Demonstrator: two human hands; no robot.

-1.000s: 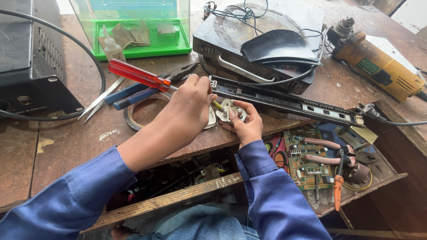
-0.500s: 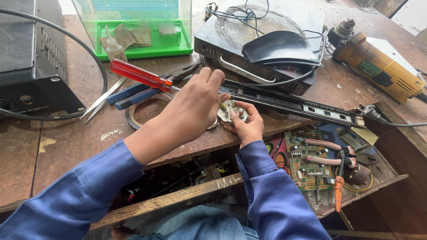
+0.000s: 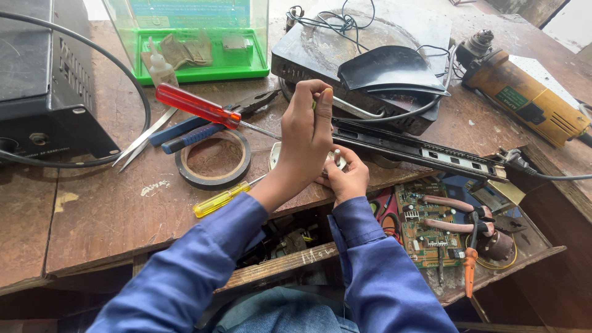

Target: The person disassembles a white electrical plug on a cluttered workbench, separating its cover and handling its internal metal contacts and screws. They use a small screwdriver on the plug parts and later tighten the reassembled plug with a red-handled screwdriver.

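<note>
The small whitish part [image 3: 336,159] is largely hidden: the left hand [image 3: 306,132] covers its upper side and the right hand [image 3: 347,179] cups it from below, so only a pale rim and a short metal stud show, and its full shape cannot be made out. It sits at the bench's near edge, at 3 o'clock from the tape roll [image 3: 213,159]. The left hand is closed around a slim tool whose yellow-green end [image 3: 314,103] alone shows above the knuckles; its tip is concealed. The right hand is clamped on the part. The two hands touch. The red-handled screwdriver [image 3: 197,106] lies at 10 o'clock from the hands, the yellow screwdriver [image 3: 223,198] at 8 o'clock. The angle grinder [image 3: 529,97] is cut off at the frame's right edge.
</note>
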